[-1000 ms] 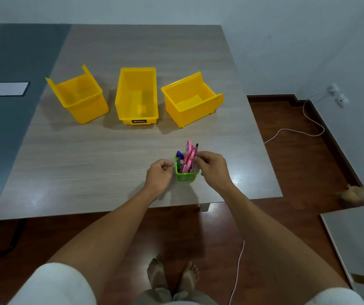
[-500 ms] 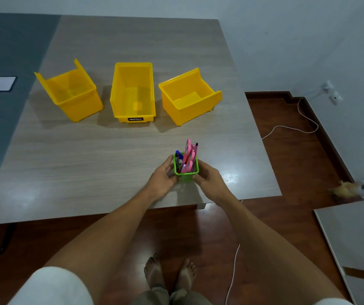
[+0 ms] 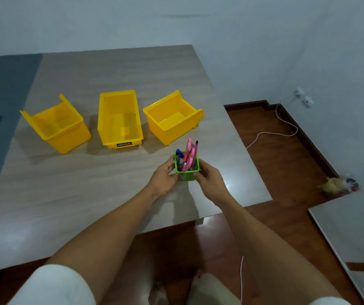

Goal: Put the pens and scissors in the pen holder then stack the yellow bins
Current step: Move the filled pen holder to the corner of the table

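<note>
Pale bluish walls meet a dark reddish wooden floor. A grey wood-grain table fills the middle. A white cable snakes across the floor to a wall socket. Another tabletop edges in, right.

Left hand and right hand cupped inward, each grip closed, forearms extended.
</note>
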The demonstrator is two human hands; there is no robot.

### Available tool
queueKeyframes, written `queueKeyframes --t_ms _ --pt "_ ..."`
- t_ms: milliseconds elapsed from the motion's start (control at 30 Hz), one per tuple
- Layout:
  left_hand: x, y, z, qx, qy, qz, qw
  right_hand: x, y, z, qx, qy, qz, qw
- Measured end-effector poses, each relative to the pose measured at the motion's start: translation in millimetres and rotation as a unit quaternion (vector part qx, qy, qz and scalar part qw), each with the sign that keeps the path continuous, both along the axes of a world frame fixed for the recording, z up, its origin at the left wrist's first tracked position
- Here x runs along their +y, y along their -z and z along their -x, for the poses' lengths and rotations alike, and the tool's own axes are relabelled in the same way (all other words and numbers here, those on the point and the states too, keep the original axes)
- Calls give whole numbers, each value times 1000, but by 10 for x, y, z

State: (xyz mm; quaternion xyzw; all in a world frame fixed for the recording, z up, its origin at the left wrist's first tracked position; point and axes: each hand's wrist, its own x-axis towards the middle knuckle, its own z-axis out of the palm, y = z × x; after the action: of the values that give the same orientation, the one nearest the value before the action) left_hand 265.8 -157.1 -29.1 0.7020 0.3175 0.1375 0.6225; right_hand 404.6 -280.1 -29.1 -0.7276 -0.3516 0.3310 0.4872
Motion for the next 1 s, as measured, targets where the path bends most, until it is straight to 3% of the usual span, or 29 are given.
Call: queueKeyframes --t_ms 167,500,733,1000 --pt "136 -172 -415 -6 6 -32 999 113 -95 -361 -4 17 -18 1000" --pt "534 -200 -1922 -22 -26 -53 998 671 -52 -1924 -18 -2 -32 999" --pt "914 -163 -2934 5 -49 -38 998 1214 34 -3041 -63 -29 -12 998" --pt "1502 42 -3581 86 -103 -56 989 1913 282 -3608 -67 -40 1 997"
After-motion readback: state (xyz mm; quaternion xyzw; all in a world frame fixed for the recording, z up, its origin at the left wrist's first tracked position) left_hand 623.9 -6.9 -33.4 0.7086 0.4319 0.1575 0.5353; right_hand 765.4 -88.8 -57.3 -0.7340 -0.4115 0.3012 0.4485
